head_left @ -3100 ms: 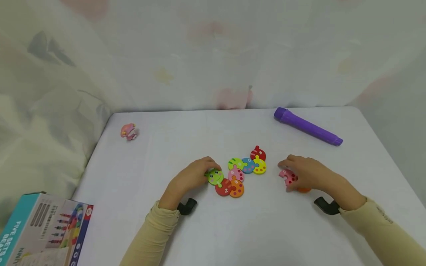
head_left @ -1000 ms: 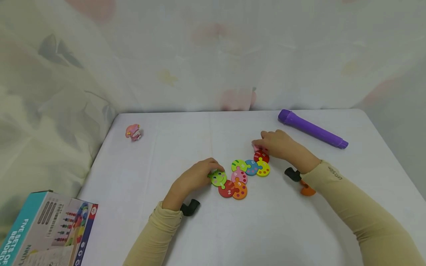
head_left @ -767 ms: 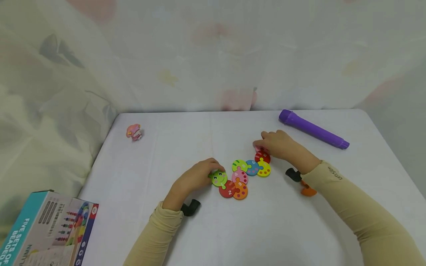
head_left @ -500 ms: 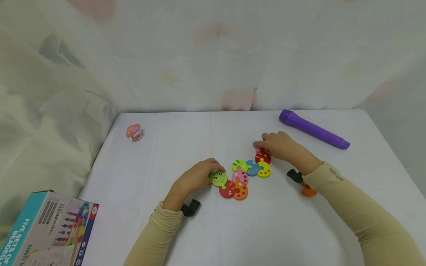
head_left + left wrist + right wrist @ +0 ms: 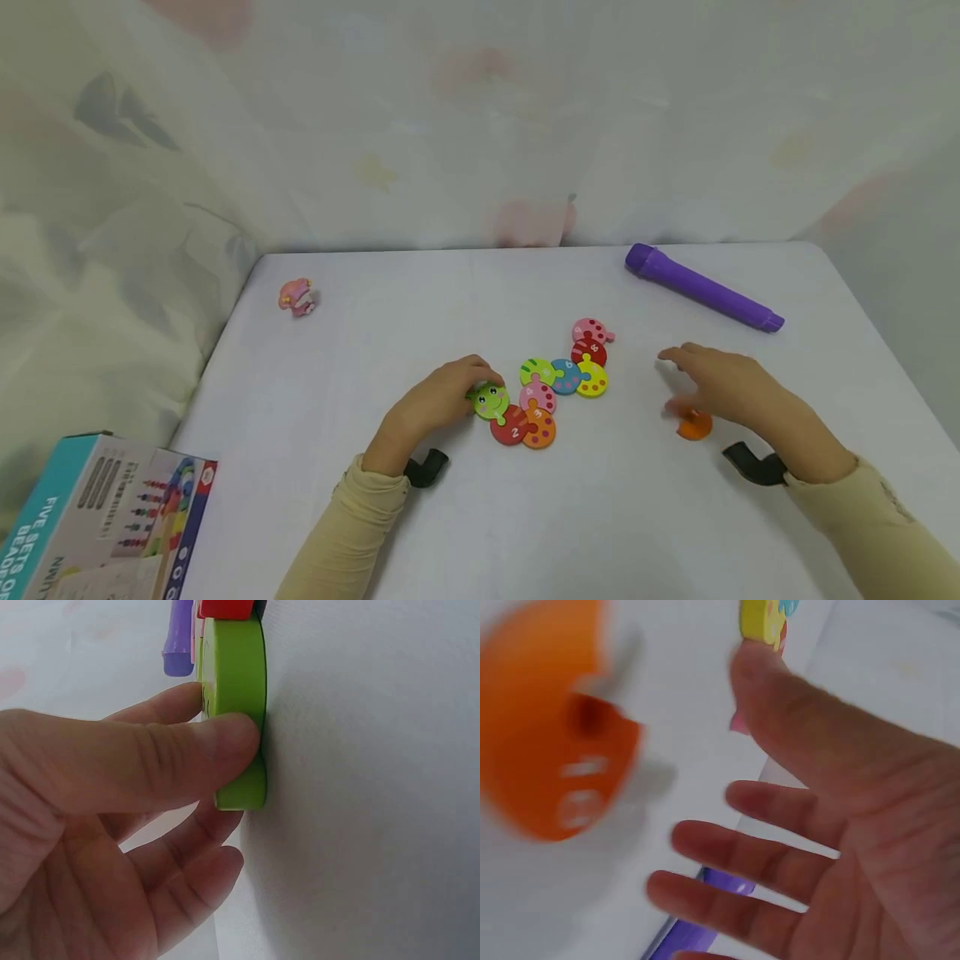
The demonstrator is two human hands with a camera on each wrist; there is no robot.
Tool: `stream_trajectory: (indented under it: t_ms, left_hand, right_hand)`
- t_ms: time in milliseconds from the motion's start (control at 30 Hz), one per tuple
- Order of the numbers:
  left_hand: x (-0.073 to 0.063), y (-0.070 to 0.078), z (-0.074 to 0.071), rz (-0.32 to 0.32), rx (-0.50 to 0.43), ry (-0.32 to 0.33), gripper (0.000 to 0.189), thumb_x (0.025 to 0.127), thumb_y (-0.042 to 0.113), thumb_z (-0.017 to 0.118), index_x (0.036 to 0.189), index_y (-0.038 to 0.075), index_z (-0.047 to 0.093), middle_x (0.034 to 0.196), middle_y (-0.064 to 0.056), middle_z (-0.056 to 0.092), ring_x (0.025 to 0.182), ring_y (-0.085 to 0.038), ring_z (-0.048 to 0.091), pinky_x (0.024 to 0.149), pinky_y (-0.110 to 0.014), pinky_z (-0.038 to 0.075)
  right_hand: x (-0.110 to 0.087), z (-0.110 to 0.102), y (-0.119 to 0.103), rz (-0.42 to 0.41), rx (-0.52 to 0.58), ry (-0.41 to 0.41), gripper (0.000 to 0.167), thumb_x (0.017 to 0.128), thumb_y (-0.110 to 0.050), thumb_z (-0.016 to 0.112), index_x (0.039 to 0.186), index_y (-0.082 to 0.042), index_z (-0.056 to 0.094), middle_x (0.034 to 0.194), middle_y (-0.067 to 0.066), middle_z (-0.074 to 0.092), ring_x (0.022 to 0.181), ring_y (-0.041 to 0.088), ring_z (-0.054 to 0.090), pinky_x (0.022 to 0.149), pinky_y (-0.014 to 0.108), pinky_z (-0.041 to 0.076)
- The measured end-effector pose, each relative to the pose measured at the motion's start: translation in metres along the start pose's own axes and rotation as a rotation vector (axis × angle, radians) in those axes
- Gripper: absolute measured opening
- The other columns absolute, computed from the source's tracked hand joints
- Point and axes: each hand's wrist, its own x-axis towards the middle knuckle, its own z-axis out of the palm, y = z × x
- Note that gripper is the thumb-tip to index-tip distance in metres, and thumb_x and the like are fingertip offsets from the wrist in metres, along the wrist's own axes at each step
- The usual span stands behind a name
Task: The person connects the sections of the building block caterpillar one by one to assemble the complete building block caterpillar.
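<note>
My left hand (image 5: 441,393) pinches the green smiling caterpillar-head puzzle piece (image 5: 491,404) at its edge; in the left wrist view the thumb lies along the thick green side (image 5: 244,667). From the head runs a zigzag chain of joined round numbered pieces: a red piece (image 5: 509,427), an orange dotted one (image 5: 540,429), then several more up to a pink dotted piece (image 5: 589,331) at the far end. To the right, my right hand (image 5: 731,385) holds nothing, fingers spread beside a loose orange puzzle piece (image 5: 697,427). That orange piece is blurred in the right wrist view.
A purple tube-shaped object (image 5: 705,287) lies at the back right of the white table (image 5: 420,317). A small pink figurine (image 5: 297,297) stands at the back left. A printed toy box (image 5: 105,517) sits at the front left edge.
The right hand carried the pink piece to the chain's far end, let go of it beside the red 8, and came back right to the loose orange piece. The left hand stayed on the green head.
</note>
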Motion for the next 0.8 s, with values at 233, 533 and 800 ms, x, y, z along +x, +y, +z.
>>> stream_trajectory:
  t_ms: [233,533,800]
  left_hand:
    - [-0.001,0.000,-0.002,0.003,-0.011,0.003,0.044,0.080,-0.010,0.057,0.114,0.017,0.064,0.114,0.003,0.055,0.108,-0.013,0.051,0.092,-0.030,0.045]
    - [0.001,0.000,-0.003,0.016,0.001,0.010,0.044,0.080,-0.010,0.057,0.114,0.017,0.064,0.114,0.002,0.055,0.107,-0.014,0.052,0.092,-0.030,0.045]
    - [0.000,-0.001,0.002,0.010,-0.013,0.001,0.043,0.080,-0.010,0.058,0.113,0.017,0.064,0.115,0.001,0.055,0.107,-0.015,0.052,0.091,-0.030,0.045]
  right_hand:
    - [-0.028,0.025,0.010,-0.065,0.007,0.048,0.057,0.065,-0.036,0.081,0.111,-0.011,0.059,0.088,-0.005,0.050,0.067,0.007,0.046,0.054,0.024,0.041]
    - [-0.011,0.022,0.012,-0.054,0.023,0.118,0.044,0.072,-0.026,0.076,0.106,-0.005,0.059,0.089,0.002,0.054,0.070,0.013,0.049,0.061,0.032,0.049]
    - [0.037,0.016,0.001,-0.062,-0.011,0.253,0.051,0.076,-0.025,0.073,0.118,-0.001,0.056,0.100,0.010,0.055,0.080,0.022,0.055,0.069,0.042,0.053]
